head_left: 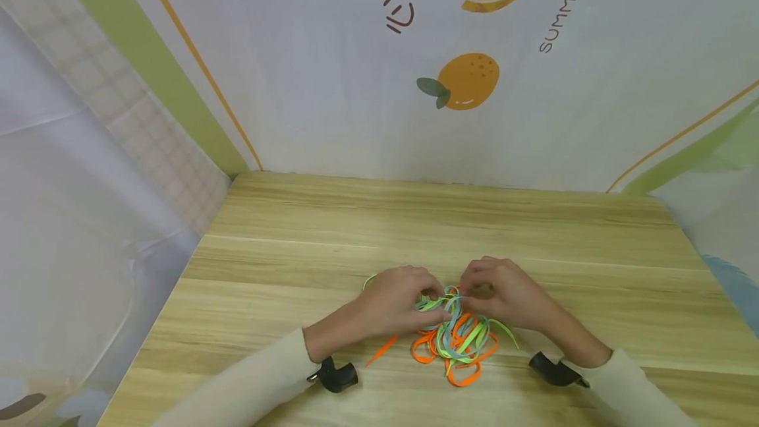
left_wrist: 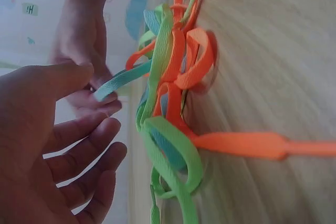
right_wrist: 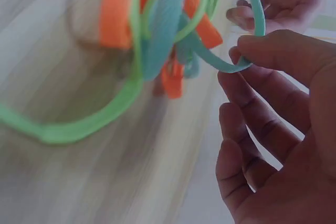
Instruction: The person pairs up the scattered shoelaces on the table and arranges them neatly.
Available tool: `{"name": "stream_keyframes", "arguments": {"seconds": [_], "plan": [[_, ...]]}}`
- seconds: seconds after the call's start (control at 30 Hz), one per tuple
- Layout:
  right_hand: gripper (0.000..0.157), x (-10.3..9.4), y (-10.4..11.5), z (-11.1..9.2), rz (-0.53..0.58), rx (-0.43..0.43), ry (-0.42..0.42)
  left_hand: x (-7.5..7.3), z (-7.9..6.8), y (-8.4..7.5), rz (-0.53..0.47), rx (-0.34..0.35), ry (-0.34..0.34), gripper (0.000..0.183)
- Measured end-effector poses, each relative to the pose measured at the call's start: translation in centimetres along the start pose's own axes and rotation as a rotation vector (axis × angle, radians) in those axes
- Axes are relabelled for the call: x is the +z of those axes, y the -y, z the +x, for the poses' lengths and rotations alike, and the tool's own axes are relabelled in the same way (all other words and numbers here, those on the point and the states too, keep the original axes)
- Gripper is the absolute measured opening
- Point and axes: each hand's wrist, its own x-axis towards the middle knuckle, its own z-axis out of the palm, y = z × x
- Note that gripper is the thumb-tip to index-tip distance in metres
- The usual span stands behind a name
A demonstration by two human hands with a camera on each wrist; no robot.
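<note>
A tangled pile of flat shoelaces lies on the wooden table between both hands. Orange lace [head_left: 422,356] loops out at the pile's near side, and its flat end [left_wrist: 241,144] stretches away in the left wrist view. Green lace [left_wrist: 181,148] winds through the tangle. With thumb and forefinger, my right hand [right_wrist: 294,108] pinches a raised loop of blue-green shoelace [right_wrist: 226,68]. My left hand [head_left: 400,298] hovers at the pile's left side, thumb apart from loosely bent fingers, and nothing shows between them in the left wrist view.
The wooden table [head_left: 284,216] reaches back to a white printed cloth [head_left: 332,84] hanging behind it. Another hanging cloth [head_left: 77,183] borders the left side. A black wrist device [head_left: 338,375] sits at the left cuff, another [head_left: 554,370] at the right cuff.
</note>
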Motion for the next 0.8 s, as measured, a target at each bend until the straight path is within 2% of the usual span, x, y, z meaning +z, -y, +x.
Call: {"name": "stream_keyframes", "arguments": {"seconds": [0.2,0.53,0.7,0.8], "plan": [[0.025,0.2,0.9,0.3,0.036,-0.048,-0.062,0.4,-0.1,-0.4,-0.074,0.001,-0.029,0.011],[0.028,-0.1,2.3,0.8,0.091,-0.072,-0.127,0.5,-0.4,-1.2,-0.234,0.014,-0.086,0.007],[0.027,-0.5,2.8,0.9,0.114,-0.112,-0.159,-0.2,-0.8,-1.5,-0.333,-0.004,-0.116,0.005],[0.027,-0.9,3.0,0.9,0.13,-0.125,-0.175,-0.8,-1.1,-1.6,-0.379,-0.043,-0.13,0.007]]}}
